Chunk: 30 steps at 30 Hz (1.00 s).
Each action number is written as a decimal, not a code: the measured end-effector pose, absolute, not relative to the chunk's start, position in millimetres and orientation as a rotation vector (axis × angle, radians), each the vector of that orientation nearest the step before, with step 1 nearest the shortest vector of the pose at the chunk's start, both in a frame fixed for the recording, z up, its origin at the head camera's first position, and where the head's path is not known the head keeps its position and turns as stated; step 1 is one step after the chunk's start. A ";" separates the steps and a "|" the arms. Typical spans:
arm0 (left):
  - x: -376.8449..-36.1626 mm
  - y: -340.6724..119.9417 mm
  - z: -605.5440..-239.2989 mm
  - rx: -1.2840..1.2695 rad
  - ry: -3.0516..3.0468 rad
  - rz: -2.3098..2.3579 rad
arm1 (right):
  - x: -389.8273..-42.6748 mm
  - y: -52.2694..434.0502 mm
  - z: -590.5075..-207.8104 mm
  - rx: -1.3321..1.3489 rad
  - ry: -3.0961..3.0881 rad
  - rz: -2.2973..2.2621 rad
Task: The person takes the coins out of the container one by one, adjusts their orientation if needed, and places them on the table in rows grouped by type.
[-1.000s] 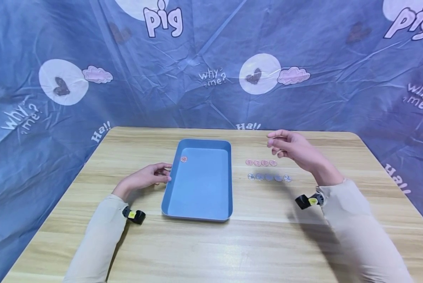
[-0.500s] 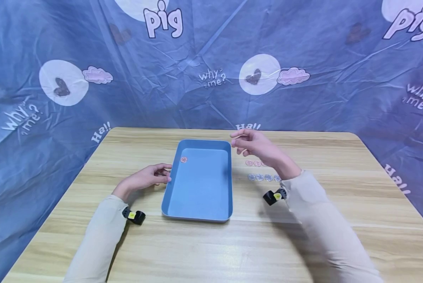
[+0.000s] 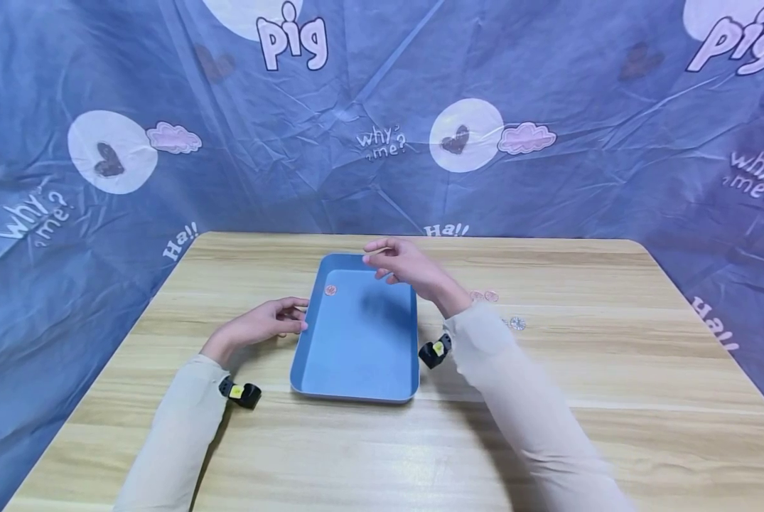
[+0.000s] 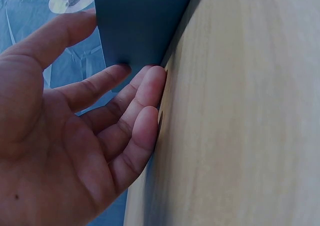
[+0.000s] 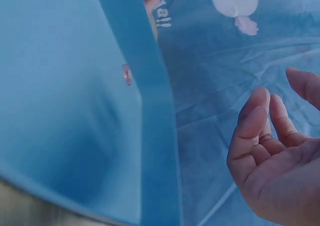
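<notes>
A blue rectangular tray (image 3: 362, 387) lies on the wooden table, one small copper-coloured coin (image 3: 331, 290) inside near its left wall. My left hand (image 3: 260, 327) rests at the tray's left side, and in the left wrist view its loosely bent fingertips (image 4: 122, 70) touch the outer wall. Over the far right part of the tray hovers my right hand (image 3: 407, 269), apart from the tray and casting a shadow into it. The right wrist view shows its fingers (image 5: 250, 126) loosely bent, the thumb apart, nothing seen between them.
Right of the tray, copper-coloured coins (image 3: 491, 296) and silver coins (image 3: 517, 323) lie in two rows, partly hidden by the right forearm. A blue printed cloth (image 3: 292, 178) hangs behind the table (image 3: 612, 341).
My right hand has moved left, from above the coin rows to above the tray, its forearm now covering part of the rows. The left hand and the coin in the tray have stayed put.
</notes>
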State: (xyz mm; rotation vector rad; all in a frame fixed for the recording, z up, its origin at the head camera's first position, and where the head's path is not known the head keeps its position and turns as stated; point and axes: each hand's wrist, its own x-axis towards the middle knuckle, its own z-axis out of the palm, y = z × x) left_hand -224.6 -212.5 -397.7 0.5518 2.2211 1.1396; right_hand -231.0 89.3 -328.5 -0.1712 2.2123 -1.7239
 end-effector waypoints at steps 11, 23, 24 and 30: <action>-226.4 -211.8 -397.1 0.550 2.223 1.139 | -247.7 60.8 -345.2 -0.076 2.151 -1.759; -223.4 -212.3 -396.4 0.539 2.219 1.142 | -257.2 22.6 -372.1 -0.033 2.219 -1.731; -223.2 -212.3 -396.6 0.532 2.222 1.144 | -257.2 20.4 -374.6 -0.031 2.226 -1.733; -223.3 -211.5 -398.0 0.525 2.211 1.159 | -255.3 18.4 -389.9 -0.038 2.294 -1.706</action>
